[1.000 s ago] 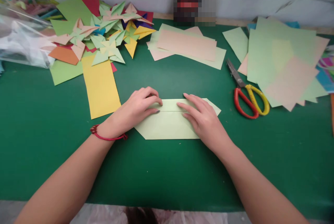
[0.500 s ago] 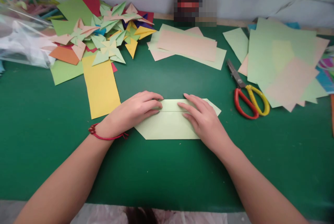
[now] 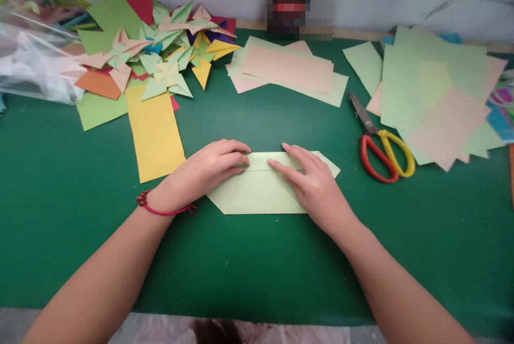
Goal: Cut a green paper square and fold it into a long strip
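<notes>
A pale green folded paper lies flat on the green table, its corners slanted and a narrow flap folded along the far edge. My left hand rests on its left part, fingers stretched out along the flap. On the right part lies my right hand, fingers spread, with the index fingertip near the flap's edge. Both hands press on the paper and neither grips it. Parts of the paper's left and right sides are hidden under the hands.
Scissors with red and yellow handles lie to the right, beside a stack of pastel sheets. Yellow paper is at the left, below a pile of folded paper stars. More pastel sheets lie at the back, near a clear plastic bag.
The fingers of my right hand have shifted slightly left along the flap. My left hand and the folded paper have stayed in place.
</notes>
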Action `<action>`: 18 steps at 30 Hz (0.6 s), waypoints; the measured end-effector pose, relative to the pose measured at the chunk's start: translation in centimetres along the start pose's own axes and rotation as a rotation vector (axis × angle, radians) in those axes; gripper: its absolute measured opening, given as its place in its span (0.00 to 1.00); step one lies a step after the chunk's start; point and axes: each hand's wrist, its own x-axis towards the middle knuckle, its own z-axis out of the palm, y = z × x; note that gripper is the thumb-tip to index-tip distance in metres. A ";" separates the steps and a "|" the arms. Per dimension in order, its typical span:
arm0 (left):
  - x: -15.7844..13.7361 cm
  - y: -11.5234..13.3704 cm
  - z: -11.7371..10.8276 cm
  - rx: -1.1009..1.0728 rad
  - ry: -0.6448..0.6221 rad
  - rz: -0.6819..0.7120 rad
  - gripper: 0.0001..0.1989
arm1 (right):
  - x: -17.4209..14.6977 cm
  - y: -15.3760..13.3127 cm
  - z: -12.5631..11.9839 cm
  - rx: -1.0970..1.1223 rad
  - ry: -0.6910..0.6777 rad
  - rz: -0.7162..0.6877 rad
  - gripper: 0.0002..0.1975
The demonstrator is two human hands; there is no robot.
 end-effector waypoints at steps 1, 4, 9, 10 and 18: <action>0.0 -0.1 0.1 -0.009 0.003 -0.016 0.09 | -0.1 0.0 0.0 -0.007 -0.013 -0.002 0.23; 0.1 -0.6 0.2 0.015 0.017 -0.048 0.08 | -0.1 -0.1 -0.2 -0.010 -0.026 -0.003 0.24; 0.0 0.4 0.5 0.273 0.062 -0.068 0.06 | 0.0 -0.4 -0.3 -0.018 -0.027 0.001 0.23; 0.1 1.0 0.6 0.331 0.076 -0.067 0.07 | 0.0 -0.4 -0.3 -0.021 -0.025 0.001 0.23; 0.2 3.8 3.5 0.233 0.029 0.009 0.18 | -0.1 -0.3 0.0 -0.051 -0.020 -0.006 0.24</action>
